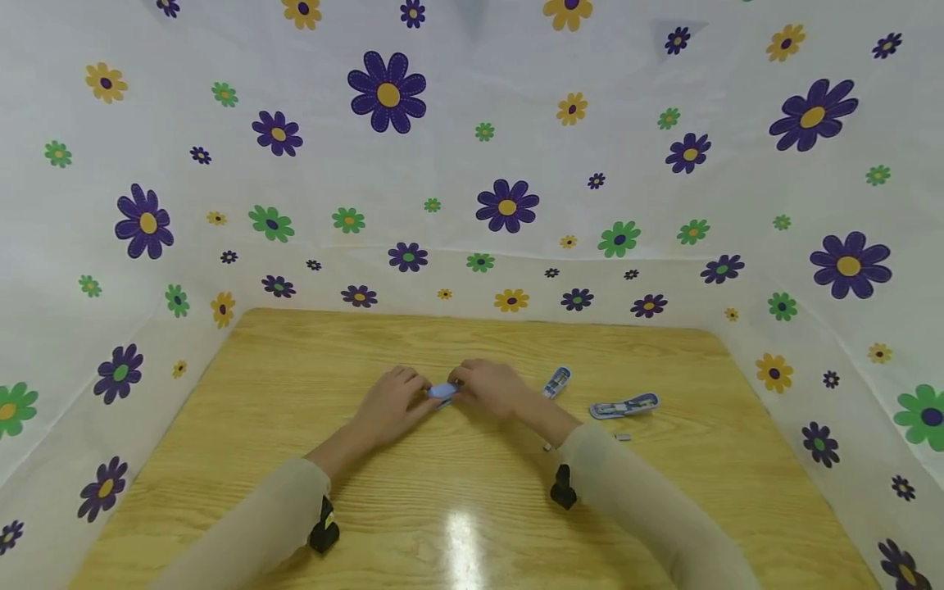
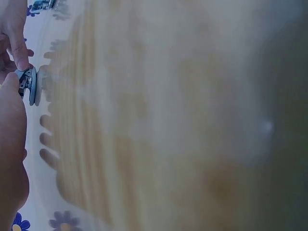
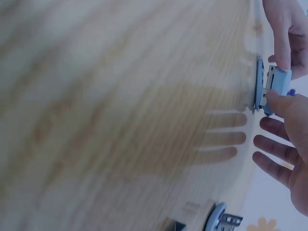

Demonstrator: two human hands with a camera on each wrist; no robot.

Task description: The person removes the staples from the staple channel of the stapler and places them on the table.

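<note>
A small light-blue stapler (image 1: pixel 442 391) is held by both hands near the middle of the table. My left hand (image 1: pixel 391 401) pinches one end of it, while my right hand (image 1: pixel 492 387) pinches the other. In the right wrist view, the stapler's blue top (image 3: pixel 283 82) is lifted apart from its base (image 3: pixel 259 84), which stands close over the table. Thumb and index finger of the right hand (image 3: pixel 298 132) grip it, the other fingers spread away. The left wrist view catches the stapler (image 2: pixel 32 86) at its edge, with metal parts showing between the fingers.
Two more blue staplers lie opened out to the right: one (image 1: pixel 557 382) just beyond the right forearm, another (image 1: pixel 624 406) farther right. A small grey staple strip (image 1: pixel 623 437) lies nearer me, and another small piece (image 1: pixel 547 447) shows by the right sleeve. Flower-printed cloth (image 1: pixel 457 283) encloses the wooden table.
</note>
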